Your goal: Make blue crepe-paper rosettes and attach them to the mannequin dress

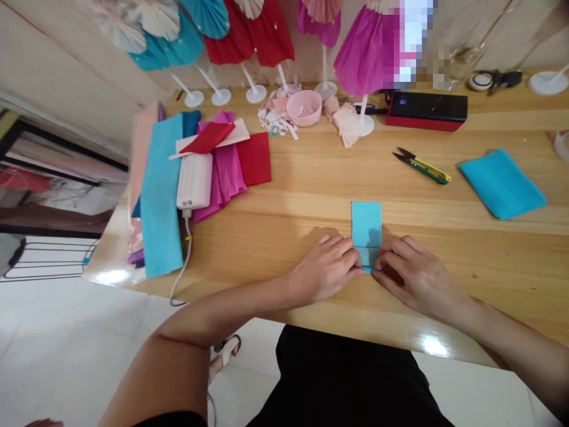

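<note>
- Left hand (324, 268) and right hand (418, 279) pinch the folded lower end of a blue paper strip (367, 222), near the front edge of the table (466, 320).
- Uneven pressure could skew the crease or tear the thin paper.

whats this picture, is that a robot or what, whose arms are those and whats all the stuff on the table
No robot here. This is one picture from a camera worn on a person's head, looking forward and down, so the arms are that person's own. Their left hand and right hand pinch the near end of a strip of light blue paper on a wooden table. Nearby lie yellow-and-green snips and a folded piece of blue paper. Further left are a white power bank and a pile of coloured paper. Pleated paper shapes on white stands line the far edge.
</note>
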{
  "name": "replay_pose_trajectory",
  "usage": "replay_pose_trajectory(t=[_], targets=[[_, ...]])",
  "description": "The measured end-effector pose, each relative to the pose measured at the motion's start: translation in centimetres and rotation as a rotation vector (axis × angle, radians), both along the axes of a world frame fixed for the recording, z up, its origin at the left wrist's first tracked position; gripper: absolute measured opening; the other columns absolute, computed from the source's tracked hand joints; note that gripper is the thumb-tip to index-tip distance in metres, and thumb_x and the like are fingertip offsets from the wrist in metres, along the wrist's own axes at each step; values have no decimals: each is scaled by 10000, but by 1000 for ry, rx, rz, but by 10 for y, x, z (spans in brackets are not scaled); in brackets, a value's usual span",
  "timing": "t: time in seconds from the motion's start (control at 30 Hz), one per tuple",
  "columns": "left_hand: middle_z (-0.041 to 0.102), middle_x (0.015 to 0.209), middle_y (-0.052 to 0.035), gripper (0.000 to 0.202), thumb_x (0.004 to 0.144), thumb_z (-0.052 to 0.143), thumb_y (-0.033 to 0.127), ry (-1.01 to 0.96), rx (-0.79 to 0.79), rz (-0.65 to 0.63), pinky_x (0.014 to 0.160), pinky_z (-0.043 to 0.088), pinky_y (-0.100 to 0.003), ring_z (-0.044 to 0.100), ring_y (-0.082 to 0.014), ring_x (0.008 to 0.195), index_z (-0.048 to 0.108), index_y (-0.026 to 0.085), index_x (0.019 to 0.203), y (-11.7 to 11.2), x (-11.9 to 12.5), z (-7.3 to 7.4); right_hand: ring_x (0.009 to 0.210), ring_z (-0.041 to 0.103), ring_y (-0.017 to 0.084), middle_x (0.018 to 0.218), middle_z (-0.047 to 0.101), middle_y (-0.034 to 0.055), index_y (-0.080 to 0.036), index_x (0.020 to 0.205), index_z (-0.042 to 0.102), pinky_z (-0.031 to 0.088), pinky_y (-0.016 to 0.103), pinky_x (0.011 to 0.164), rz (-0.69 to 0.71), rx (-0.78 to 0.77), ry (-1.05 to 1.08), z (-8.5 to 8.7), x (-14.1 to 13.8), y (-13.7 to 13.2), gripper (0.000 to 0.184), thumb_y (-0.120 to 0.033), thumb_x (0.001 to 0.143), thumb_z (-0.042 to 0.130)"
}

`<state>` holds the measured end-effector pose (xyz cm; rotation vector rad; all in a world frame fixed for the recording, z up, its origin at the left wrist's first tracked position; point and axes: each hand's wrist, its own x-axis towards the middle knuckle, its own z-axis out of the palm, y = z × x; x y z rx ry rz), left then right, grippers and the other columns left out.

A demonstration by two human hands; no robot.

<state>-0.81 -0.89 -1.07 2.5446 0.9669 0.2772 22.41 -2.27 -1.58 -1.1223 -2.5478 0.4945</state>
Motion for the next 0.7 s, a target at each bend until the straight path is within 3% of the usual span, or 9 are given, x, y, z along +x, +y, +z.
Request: replay_pose_trajectory(t=[0.4,0.7], targets=[[580,938,-63,381,986,362,433,17,-146,82,873,393,-358,518,-191,941,614,155,919,2,-2,3,848,523,216,918,606,93,-180,843,597,476,356,750,-12,-8,-1,2,-1,2,104,-259,896,556],[566,926,-76,353,987,369,398,65,-115,97,870,399,-368,520,-206,941,607,149,911,0,0,5,830,538,216,866,609,75,-198,785,584,482,343,729,-76,62,-29,-1,-6,0,92,-236,867,571]])
